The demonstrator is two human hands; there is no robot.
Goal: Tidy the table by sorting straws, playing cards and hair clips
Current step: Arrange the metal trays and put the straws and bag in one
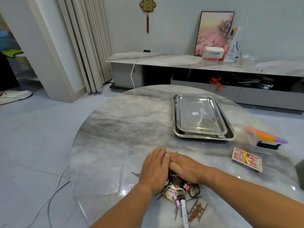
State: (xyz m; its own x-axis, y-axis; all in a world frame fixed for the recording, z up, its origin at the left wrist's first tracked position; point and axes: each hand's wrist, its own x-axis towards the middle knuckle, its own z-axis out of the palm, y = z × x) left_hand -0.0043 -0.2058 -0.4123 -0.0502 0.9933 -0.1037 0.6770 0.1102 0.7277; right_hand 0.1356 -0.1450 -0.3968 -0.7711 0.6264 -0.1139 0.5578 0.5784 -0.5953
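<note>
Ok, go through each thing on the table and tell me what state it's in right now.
Left hand: flat, fingers straight, over the hair clips.
Right hand: flat, fingers against the left hand.
Hair clips: loose pile, partly covered.
Metal trays: stacked, empty.
Card box: lying flat, closed.
Straws: bundled in clear container.

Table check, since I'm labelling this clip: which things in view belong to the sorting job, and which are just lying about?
Job:
- hair clips, under both hands
- playing cards
- straws in a clear box
- stacked steel trays
- left hand, right hand

Lying about:
- framed picture
- white box
- red wall charm
</note>
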